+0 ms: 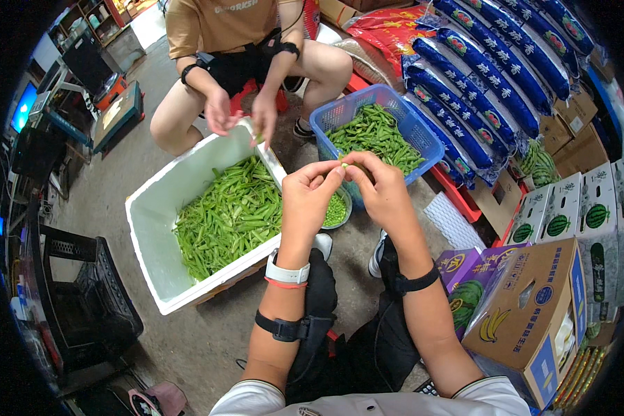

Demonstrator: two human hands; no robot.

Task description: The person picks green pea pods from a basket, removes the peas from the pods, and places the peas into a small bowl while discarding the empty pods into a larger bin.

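Note:
My left hand and my right hand meet fingertip to fingertip, both pinching a small green pea pod that the fingers mostly hide. Below and behind them, partly covered by my left hand, is a bowl of shelled peas. Whole pea pods fill much of the blue plastic basket just beyond my right hand. To the left stands a white foam box holding a heap of green pods, many looking split or flattened.
Across from me sits a person whose hands work over the foam box's far corner. Long blue packages are stacked at the right, above watermelon cartons. A banana carton stands by my right forearm. At the left is a black chair.

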